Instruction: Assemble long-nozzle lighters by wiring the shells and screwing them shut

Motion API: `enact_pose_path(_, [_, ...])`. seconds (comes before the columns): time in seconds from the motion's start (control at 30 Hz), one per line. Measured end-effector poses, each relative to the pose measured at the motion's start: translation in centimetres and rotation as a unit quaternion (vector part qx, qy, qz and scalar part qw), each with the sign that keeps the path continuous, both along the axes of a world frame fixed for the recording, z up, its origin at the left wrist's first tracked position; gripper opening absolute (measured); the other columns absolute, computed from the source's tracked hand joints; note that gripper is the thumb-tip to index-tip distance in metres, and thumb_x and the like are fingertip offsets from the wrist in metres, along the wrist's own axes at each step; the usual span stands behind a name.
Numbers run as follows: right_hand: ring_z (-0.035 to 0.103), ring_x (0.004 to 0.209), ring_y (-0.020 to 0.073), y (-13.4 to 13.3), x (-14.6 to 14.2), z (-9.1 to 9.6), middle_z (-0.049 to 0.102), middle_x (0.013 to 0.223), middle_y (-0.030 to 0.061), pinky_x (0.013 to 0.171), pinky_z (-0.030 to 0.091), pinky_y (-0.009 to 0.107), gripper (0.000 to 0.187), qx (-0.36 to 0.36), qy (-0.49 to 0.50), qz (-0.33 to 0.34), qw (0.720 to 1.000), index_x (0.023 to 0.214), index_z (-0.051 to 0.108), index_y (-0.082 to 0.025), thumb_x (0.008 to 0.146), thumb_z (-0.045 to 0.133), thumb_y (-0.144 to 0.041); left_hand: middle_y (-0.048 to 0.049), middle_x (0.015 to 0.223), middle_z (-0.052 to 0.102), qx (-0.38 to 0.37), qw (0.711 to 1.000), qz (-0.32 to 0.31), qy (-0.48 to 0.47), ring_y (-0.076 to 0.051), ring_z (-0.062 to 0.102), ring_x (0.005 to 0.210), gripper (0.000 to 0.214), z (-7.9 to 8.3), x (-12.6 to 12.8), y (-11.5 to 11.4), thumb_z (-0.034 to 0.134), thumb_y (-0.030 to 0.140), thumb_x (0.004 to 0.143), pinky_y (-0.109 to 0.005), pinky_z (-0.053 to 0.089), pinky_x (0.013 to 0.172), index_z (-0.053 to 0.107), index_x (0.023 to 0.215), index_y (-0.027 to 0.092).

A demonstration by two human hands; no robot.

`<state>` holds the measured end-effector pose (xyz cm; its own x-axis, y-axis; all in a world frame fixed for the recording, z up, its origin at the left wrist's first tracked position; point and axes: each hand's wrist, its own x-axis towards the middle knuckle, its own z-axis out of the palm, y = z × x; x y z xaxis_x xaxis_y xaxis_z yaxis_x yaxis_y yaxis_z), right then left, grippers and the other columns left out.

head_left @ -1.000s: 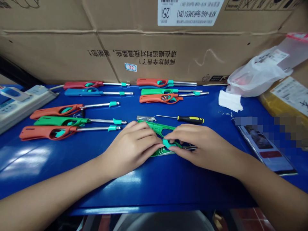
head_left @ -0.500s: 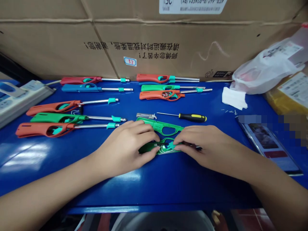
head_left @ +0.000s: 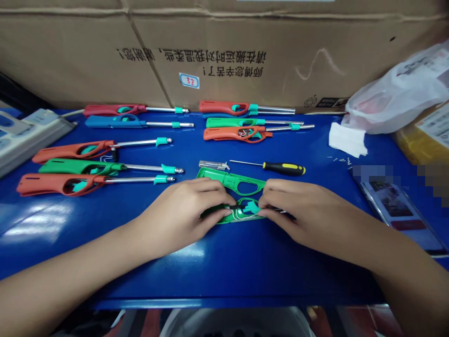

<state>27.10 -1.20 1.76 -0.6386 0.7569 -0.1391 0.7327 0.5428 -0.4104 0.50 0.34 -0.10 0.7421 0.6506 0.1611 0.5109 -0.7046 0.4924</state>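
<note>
An opened lighter casing lies in two green halves on the blue table. In the nearer half (head_left: 245, 216) sit a teal trigger (head_left: 251, 207), white wires and a slim black part. My left hand (head_left: 191, 208) is closed over the left end of this half, thumb and forefinger pinching near the black part (head_left: 232, 207). My right hand (head_left: 298, 203) is closed at the other end, its fingertips just beside the trigger; what lies under them is mostly hidden. The other green half (head_left: 233, 181) rests just beyond, its finger loop to the right.
A clear fuel tank (head_left: 213, 164) and a screwdriver (head_left: 284, 168) lie beyond the casing. Several long-necked lighters (head_left: 70, 185) lie at left and back. A power strip (head_left: 35, 133) is at left; a phone (head_left: 400, 210), white paper (head_left: 347, 139) and plastic bag (head_left: 396, 98) are at right.
The view has tilted down slightly. My right fingers have shifted a little to the right around the trigger, and my left thumb and forefinger have closed nearer together at the black part.
</note>
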Motion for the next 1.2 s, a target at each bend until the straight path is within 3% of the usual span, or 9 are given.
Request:
enact_pose_path(0.4, [0.055, 0.070, 0.0144, -0.10, -0.59, -0.03, 0.059, 0.082, -0.0022, 0.061, 0.033, 0.030, 0.020, 0.051, 0.023, 0.022, 0.998, 0.081, 0.052, -0.021, 0.101, 0.053, -0.019, -0.0025, 0.102, 0.071, -0.033, 0.999, 0.009, -0.016, -0.019, 0.069, 0.095, 0.018, -0.14, 0.18, -0.15, 0.062, 0.021, 0.100, -0.029, 0.054, 0.082, 0.075, 0.114, 0.022])
enact_pose_path(1.0, [0.054, 0.071, 0.0175, -0.10, -0.66, -0.59, 0.061, 0.081, 0.0013, 0.061, 0.032, 0.032, 0.021, 0.127, -0.005, 0.124, 0.984, 0.085, 0.062, -0.019, 0.093, 0.052, -0.003, -0.0026, 0.091, 0.070, -0.057, 0.997, 0.026, -0.039, -0.017, 0.068, 0.086, 0.017, -0.38, 0.30, -0.43, 0.066, 0.020, 0.098, -0.026, 0.054, 0.073, 0.079, 0.109, 0.022])
enact_pose_path(1.2, [0.053, 0.072, 0.0177, -0.07, -0.82, -0.63, 0.061, 0.082, 0.0013, 0.063, 0.034, 0.032, 0.017, 0.137, -0.005, 0.117, 0.984, 0.085, 0.062, -0.018, 0.092, 0.055, -0.004, -0.0025, 0.091, 0.070, -0.062, 0.997, 0.028, -0.045, -0.016, 0.068, 0.085, 0.018, -0.45, 0.36, -0.47, 0.067, 0.018, 0.097, -0.025, 0.053, 0.072, 0.080, 0.109, 0.020])
